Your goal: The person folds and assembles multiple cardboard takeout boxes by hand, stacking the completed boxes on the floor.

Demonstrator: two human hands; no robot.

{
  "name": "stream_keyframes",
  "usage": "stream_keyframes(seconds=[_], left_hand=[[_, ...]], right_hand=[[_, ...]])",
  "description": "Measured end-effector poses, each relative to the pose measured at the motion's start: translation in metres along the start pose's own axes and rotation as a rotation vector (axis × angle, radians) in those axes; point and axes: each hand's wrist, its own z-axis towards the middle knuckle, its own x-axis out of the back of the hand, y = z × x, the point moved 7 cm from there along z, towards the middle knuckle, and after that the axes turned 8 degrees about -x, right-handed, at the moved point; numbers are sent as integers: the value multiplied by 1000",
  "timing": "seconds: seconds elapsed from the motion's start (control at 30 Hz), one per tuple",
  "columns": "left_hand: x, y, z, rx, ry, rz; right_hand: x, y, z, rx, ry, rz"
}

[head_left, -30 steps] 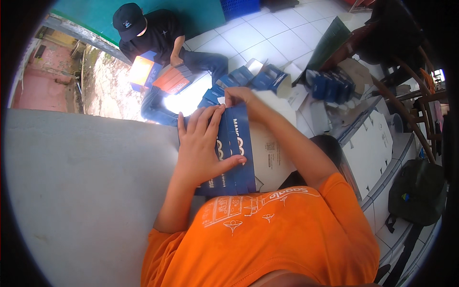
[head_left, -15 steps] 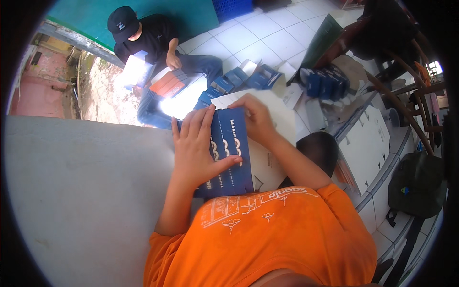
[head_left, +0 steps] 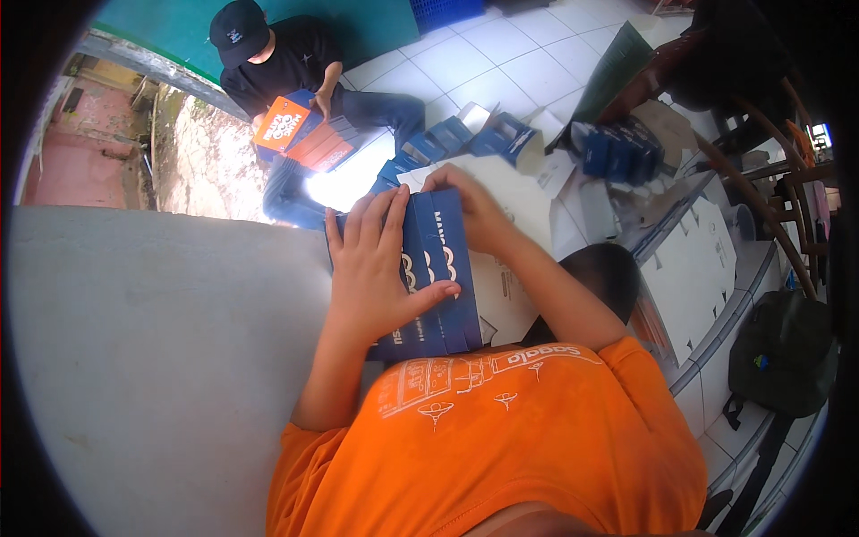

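A row of flat-sided blue cardboard boxes (head_left: 452, 313) with white lettering lies close against my orange shirt. My left hand (head_left: 371, 268) holds it from above, with fingers spread toward the far left edge and the thumb stretched across the top. At the far right corner, my right hand (head_left: 467, 208) has its fingers bent around the box end, next to a small white flap (head_left: 414, 180). The fingertips of that hand are partly hidden. Under and beside the boxes is a large pale cardboard sheet (head_left: 514, 201).
Opposite sits a person in a black cap (head_left: 240, 34), holding an orange and blue box (head_left: 284, 125). Several open blue boxes (head_left: 443, 139) stand on the tiled floor beyond my hands, more blue boxes (head_left: 617, 152) farther right. White cardboard sheets (head_left: 689, 277) and a dark backpack (head_left: 780, 353) are at right; a grey surface (head_left: 161, 331) fills the left.
The person opposite has turned their box from its pale side to its orange face. My hands keep nearly the same hold on the blue boxes; the view has shifted slightly.
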Motion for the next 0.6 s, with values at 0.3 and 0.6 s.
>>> stream_keyframes(seconds=[0.3, 0.6], left_hand=[[2, 2, 3, -10, -12, 4], [8, -2, 0, -11, -20, 35]], right_hand=[[-7, 1, 10, 47, -8, -202], [11, -9, 3, 108, 40, -273]])
